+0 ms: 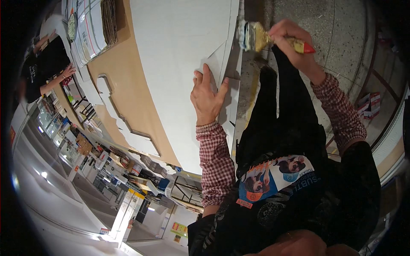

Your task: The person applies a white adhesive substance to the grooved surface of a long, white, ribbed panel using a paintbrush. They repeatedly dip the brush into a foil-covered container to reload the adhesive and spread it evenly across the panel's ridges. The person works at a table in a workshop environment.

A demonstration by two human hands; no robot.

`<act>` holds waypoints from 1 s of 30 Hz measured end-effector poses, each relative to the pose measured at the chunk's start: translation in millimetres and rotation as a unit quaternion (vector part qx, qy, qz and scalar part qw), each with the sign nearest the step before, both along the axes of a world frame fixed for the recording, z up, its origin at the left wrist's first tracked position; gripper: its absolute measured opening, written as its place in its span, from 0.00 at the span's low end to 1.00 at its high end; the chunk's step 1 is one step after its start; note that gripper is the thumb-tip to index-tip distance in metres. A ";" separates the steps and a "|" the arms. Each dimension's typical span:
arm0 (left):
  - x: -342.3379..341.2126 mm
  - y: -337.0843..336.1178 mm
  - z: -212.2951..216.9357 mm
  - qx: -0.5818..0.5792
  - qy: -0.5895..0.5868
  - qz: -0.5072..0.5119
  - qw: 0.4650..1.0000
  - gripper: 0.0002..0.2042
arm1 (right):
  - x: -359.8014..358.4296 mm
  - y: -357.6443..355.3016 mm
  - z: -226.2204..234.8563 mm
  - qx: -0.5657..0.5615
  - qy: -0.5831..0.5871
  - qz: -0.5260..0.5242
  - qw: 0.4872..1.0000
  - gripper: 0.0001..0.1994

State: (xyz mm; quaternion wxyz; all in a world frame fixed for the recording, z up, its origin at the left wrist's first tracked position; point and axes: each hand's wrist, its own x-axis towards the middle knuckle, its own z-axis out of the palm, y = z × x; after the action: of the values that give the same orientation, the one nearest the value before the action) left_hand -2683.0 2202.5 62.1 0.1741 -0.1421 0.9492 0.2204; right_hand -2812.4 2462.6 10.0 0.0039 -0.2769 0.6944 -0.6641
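Observation:
A wide paintbrush (258, 36) with pale bristles and a red-tipped handle is gripped in my right hand (291, 40). Its bristles hang just off the edge of the white sheets, over the floor side. My left hand (208, 94) lies on a large white sheet (175, 51), fingers spread and thumb pointing toward the sheet's edge. Close to my fingertips, the corner of another sheet (220, 53) lies on top at a slant. Whether the bristles carry glue or paint cannot be told.
Tan board (124, 68) lies under the white sheets, with a cut-out cardboard piece (124, 119) on it. A strapped bundle of cardboard (92, 30) sits at the far left. Another person (47, 64) stands beyond it. Red-and-white boxes (369, 106) rest on the floor at right.

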 end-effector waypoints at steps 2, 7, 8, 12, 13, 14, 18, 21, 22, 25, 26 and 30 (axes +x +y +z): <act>1.5 -0.3 -0.1 -0.001 -0.002 0.003 1.000 0.36 | 17.7 0.7 5.6 0.009 -0.015 0.036 0.999 0.01; 5.5 -1.6 -6.7 -0.022 0.035 -0.023 0.999 0.37 | 14.8 3.7 17.9 0.020 -0.001 -0.001 1.000 0.06; 5.7 -2.3 -6.8 -0.027 0.030 -0.021 0.999 0.37 | 10.1 2.6 18.5 0.035 -0.025 -0.007 0.999 0.06; 4.1 0.6 -6.9 -0.062 0.030 -0.030 0.997 0.37 | 10.3 -8.9 10.7 0.029 -0.035 0.007 0.999 0.04; 4.4 1.7 -8.3 -0.075 0.036 -0.037 0.996 0.36 | 16.9 -9.0 6.4 0.025 -0.019 0.019 0.999 0.03; 5.4 1.1 -10.7 -0.075 0.039 -0.038 0.996 0.37 | 22.4 -10.8 4.0 0.021 -0.002 0.032 0.999 0.02; 8.1 6.1 -18.7 -0.102 0.036 -0.033 0.994 0.42 | 52.8 -9.1 10.3 -0.010 -0.086 0.059 0.994 0.04; 17.0 23.5 -29.2 -0.183 0.081 -0.001 0.980 0.45 | 59.3 2.3 22.0 0.004 -0.092 0.020 0.996 0.04; 24.0 28.4 -37.7 -0.217 0.106 0.014 0.970 0.46 | 61.8 4.3 22.6 0.007 -0.092 0.009 0.996 0.04; 55.6 43.3 -67.3 -0.213 0.099 0.073 0.969 0.55 | 69.3 12.7 23.7 0.029 -0.115 -0.009 0.993 0.04; 66.1 45.9 -69.2 -0.225 0.079 0.092 0.967 0.57 | 71.4 12.5 22.0 0.034 -0.108 -0.014 0.993 0.05; 94.9 23.7 -50.2 -0.177 0.050 0.046 0.982 0.55 | 79.4 5.8 15.0 0.027 -0.074 -0.006 0.997 0.04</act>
State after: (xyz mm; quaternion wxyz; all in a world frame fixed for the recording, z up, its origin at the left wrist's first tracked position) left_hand -2588.1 2226.2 12.0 0.0878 -0.2033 0.9731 0.0641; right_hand -2733.0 2468.4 25.0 0.0584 -0.2226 0.7119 -0.6635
